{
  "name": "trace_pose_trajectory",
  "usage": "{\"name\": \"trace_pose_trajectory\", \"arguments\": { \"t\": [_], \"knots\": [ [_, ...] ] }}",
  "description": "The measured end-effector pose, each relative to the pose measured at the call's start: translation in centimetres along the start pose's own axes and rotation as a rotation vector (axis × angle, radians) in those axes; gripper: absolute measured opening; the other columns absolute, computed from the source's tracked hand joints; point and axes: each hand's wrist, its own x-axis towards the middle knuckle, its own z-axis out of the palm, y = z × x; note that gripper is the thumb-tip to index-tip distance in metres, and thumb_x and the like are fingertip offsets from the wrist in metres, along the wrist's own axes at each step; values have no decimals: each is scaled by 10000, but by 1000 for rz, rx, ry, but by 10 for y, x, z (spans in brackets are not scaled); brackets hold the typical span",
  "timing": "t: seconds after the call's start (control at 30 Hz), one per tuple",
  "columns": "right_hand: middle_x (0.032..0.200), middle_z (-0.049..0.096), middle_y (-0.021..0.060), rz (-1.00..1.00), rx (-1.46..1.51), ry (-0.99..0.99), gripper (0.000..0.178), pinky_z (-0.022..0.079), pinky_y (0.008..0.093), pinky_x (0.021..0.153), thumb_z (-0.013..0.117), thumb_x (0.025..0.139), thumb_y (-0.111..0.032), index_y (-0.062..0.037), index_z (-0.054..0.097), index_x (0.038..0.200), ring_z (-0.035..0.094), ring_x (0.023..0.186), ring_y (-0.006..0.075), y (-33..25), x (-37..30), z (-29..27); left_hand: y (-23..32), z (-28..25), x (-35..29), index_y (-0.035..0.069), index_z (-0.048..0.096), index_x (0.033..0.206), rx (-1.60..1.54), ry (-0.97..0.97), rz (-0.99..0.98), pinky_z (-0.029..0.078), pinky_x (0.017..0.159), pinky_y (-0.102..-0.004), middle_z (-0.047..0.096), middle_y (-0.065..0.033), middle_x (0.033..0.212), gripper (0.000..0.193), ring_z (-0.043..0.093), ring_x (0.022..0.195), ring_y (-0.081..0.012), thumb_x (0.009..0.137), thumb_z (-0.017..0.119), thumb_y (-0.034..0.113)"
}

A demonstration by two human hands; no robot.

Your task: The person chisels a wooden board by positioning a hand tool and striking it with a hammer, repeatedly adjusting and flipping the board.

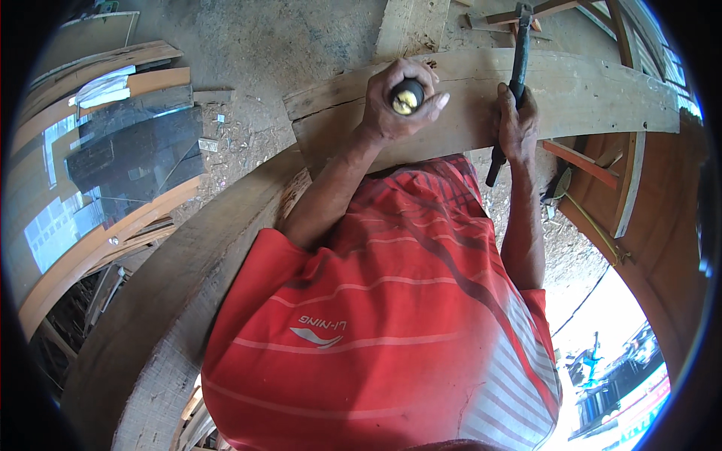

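Note:
My left hand (391,105) is wrapped round the upright handle of a chisel (407,98), its round end black with a battered yellow core facing up. The blade is hidden below the fist. My right hand (518,124) grips a dark hammer (520,56) by its shaft, the small head pointing away from me and the shaft's end sticking out on my side. Beneath both hands lies a broad, slightly curved wooden plank (602,94), crossing in front of my body. A crack runs along its left end.
A thick curved timber (188,248) extends from the plank's left end past my left side. Farther left stands a wood-framed panel with dark glass (135,146). Wooden framing (630,180) and a brown board (662,218) stand at right. Chips litter the ground (241,124).

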Motion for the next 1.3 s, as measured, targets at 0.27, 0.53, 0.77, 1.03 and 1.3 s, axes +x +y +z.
{"name": "trace_pose_trajectory", "arguments": {
  "t": [0.27,0.53,0.77,1.03,1.3],
  "knots": [
    [657,521,45,-217,-261,-75,358,428,333,569,668,991,-370,-22,587,976,476,600,122,-53,-50,-2,-34,-14,1,56,489,1072,-456,454,-375,575,885,-433,632,-87,925,195,658,896,-195,951,624,-18],
    [661,477,-9,-368,-126,-57,277,401,274,574,733,959,-261,-24,604,1020,422,624,88,-93,-74,-16,-26,-5,10,59,508,1035,-236,480,-336,598,885,-438,607,-67,919,195,672,841,-190,936,632,-53],
    [671,506,-36,-343,-72,-66,247,368,236,523,711,982,-249,-32,600,1024,424,583,46,-85,-69,-17,-22,-11,8,48,518,1008,-336,436,-320,578,771,-344,617,-63,891,187,682,816,-167,925,666,-30],
    [679,505,-10,-239,-149,-88,322,403,276,582,722,969,-313,-21,601,1032,429,644,83,-79,-70,-17,-14,-7,12,45,535,966,-51,280,-220,576,746,-334,659,-84,879,176,683,824,-177,910,676,-44],
    [631,588,68,-562,-387,-90,269,485,332,539,731,941,-188,-43,573,1104,604,551,171,-103,-108,-27,-1,7,11,52,576,966,-115,141,-101,548,747,-277,657,-30,879,250,624,817,-100,832,771,-27]
  ]
}}
